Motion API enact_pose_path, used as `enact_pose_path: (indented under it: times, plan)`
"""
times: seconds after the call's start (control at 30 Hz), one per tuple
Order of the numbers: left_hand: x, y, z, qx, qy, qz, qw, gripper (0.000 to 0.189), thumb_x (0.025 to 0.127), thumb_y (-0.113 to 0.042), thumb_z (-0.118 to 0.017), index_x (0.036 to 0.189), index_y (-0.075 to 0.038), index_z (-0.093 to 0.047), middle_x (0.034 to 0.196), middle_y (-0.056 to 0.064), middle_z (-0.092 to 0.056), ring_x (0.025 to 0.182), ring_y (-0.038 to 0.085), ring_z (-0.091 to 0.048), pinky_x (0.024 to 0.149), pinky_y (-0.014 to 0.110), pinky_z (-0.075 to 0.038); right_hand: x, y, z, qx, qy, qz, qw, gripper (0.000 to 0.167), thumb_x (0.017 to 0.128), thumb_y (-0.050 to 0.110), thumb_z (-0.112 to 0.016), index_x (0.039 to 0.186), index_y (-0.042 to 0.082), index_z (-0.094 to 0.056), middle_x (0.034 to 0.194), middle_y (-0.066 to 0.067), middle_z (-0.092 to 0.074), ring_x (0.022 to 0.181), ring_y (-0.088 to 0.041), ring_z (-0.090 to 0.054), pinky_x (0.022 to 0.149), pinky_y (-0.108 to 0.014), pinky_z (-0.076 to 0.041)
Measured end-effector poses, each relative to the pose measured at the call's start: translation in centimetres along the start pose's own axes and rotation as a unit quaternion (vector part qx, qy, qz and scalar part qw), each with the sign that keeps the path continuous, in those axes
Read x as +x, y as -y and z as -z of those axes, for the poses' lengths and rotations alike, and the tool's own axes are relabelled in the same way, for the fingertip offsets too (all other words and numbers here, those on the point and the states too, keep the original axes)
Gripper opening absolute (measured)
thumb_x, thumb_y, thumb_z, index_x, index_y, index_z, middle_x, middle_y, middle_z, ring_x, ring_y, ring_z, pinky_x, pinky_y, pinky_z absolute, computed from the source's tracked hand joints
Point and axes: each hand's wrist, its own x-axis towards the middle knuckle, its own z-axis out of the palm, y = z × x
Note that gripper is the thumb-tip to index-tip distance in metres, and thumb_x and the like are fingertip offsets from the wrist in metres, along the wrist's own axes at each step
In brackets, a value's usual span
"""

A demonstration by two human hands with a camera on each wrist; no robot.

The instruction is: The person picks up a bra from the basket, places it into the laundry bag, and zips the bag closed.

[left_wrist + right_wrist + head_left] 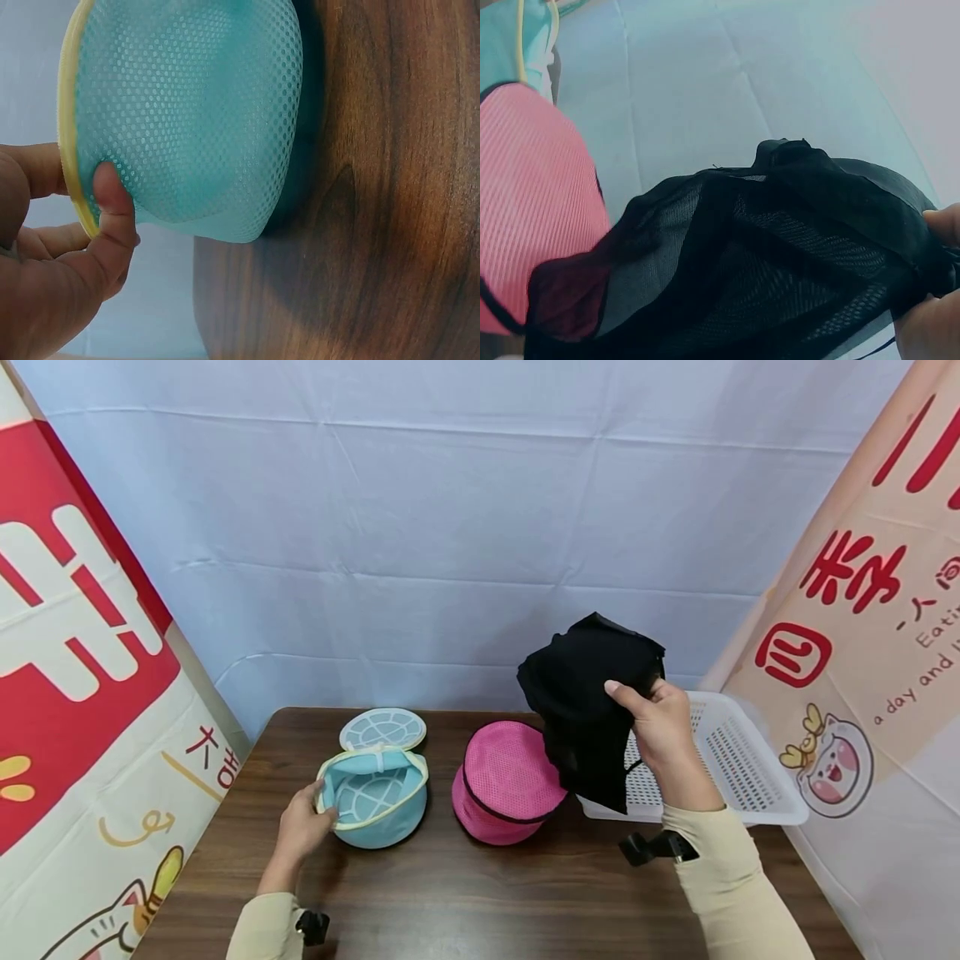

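My left hand [302, 825] pinches the yellow-trimmed rim of a teal mesh laundry bag [386, 833], a round one standing on the table. Its lid [382, 728] is folded back behind it, so the inside shows. In the left wrist view, fingers grip the trim at the edge of the mesh wall [187, 112]. Raised in my right hand [663, 731] is a thin black piece of fabric [585, 685], partly see-through in the right wrist view; its exact kind cannot be told. It hangs in front of the basket and beside the pink bag.
A closed pink mesh laundry bag [510, 772] with black trim stands mid-table. To its right sits a white perforated plastic basket [750, 768], partly hidden by the fabric and arm. The brown wooden table [480, 902] ends at a pale cloth backdrop [450, 527].
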Motion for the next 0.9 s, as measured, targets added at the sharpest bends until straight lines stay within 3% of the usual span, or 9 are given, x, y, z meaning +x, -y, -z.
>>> enact_pose_path:
  times: [0.3, 0.57, 0.73, 0.9]
  plan:
    - [-0.3, -0.4, 0.1, -0.038, 0.003, 0.012, 0.9992, 0.057, 0.086, -0.007, -0.052, 0.137, 0.011, -0.034, 0.136, 0.032, -0.034, 0.115, 0.038, -0.039, 0.088, 0.047, -0.038, -0.3, -0.4, -2.3, -0.008, 0.036, -0.004, 0.9993, 0.009, 0.083, 0.000, -0.066, 0.087, 0.008, -0.065, 0.091, -0.001, -0.060, 0.087, -0.013, -0.056, 0.073, -0.023, -0.047]
    - [-0.4, 0.0, -0.1, -0.038, -0.003, 0.006, 0.9993, 0.063, 0.079, -0.002, -0.056, 0.136, 0.012, -0.035, 0.133, 0.032, -0.039, 0.105, 0.035, -0.044, 0.081, 0.042, -0.041, -0.7, -1.2, -4.6, 0.015, 0.058, -0.019, 0.9980, 0.014, 0.084, -0.003, -0.063, 0.097, 0.001, -0.059, 0.092, -0.001, -0.062, 0.085, -0.012, -0.059, 0.074, -0.025, -0.048]
    - [-0.4, 0.0, -0.1, -0.038, 0.001, 0.010, 0.9992, 0.068, 0.075, 0.000, -0.058, 0.137, 0.011, -0.034, 0.133, 0.031, -0.040, 0.104, 0.034, -0.042, 0.086, 0.044, -0.037, -1.0, -1.8, -6.0, 0.024, 0.069, -0.026, 0.9970, 0.024, 0.084, -0.004, -0.062, 0.106, -0.009, -0.055, 0.094, -0.003, -0.062, 0.086, -0.013, -0.060, 0.077, -0.027, -0.048]
    - [-0.4, -0.1, -0.2, -0.025, 0.007, 0.015, 0.9995, 0.070, 0.072, 0.000, -0.059, 0.137, 0.011, -0.035, 0.133, 0.032, -0.040, 0.106, 0.034, -0.041, 0.088, 0.046, -0.035, -1.4, -2.4, -7.1, 0.027, 0.078, -0.054, 0.9951, 0.030, 0.085, -0.001, -0.062, 0.112, -0.010, -0.052, 0.092, -0.004, -0.062, 0.079, -0.013, -0.062, 0.070, -0.028, -0.051]
